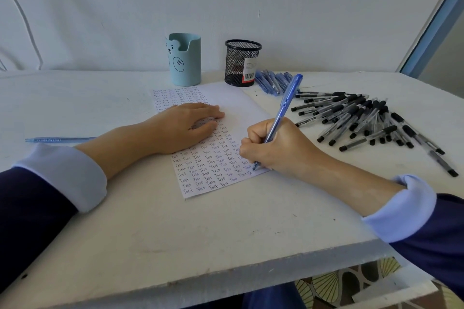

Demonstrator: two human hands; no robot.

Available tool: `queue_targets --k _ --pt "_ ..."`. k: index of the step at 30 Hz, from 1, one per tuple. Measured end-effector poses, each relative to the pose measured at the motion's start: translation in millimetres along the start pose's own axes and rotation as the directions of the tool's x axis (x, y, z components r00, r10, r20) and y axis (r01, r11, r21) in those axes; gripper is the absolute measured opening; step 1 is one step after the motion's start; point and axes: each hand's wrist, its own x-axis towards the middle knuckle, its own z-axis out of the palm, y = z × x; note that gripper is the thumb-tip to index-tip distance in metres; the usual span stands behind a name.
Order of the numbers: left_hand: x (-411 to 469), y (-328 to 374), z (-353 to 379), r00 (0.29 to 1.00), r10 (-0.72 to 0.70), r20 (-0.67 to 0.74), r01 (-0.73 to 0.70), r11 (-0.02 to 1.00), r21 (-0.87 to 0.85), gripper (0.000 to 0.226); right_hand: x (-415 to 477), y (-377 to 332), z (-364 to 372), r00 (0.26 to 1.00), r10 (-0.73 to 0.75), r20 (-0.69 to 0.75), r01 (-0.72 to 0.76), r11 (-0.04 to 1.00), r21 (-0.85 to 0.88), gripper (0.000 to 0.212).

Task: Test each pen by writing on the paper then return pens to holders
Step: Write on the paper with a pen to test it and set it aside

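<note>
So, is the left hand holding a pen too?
No, the left hand rests flat on the paper, holding nothing; only the right hand grips a blue pen.

Rows of writing on the paper [241, 105] are covered by the left hand [183, 125]. One end of the light blue pen [57, 139] is hidden behind the forearm [118, 148]. The label [249, 69] on the mesh holder [236, 57] is printed too small to be read.
</note>
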Motion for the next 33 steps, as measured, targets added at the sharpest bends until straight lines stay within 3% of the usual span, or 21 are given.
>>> queue_targets --k 29,33 --pt "1.1 -1.2 0.6 1.0 -0.001 -0.001 0.001 1.0 0.005 0.056 -2.5 -1.6 0.3 0.999 0.032 -0.007 -0.032 0.999 -0.025 0.041" --pt "0.2 -0.6 0.1 1.0 0.0 0.001 0.0 1.0 0.002 0.056 1.2 -3.3 -5.3 0.992 0.116 -0.057 -0.113 0.992 0.061 0.048"
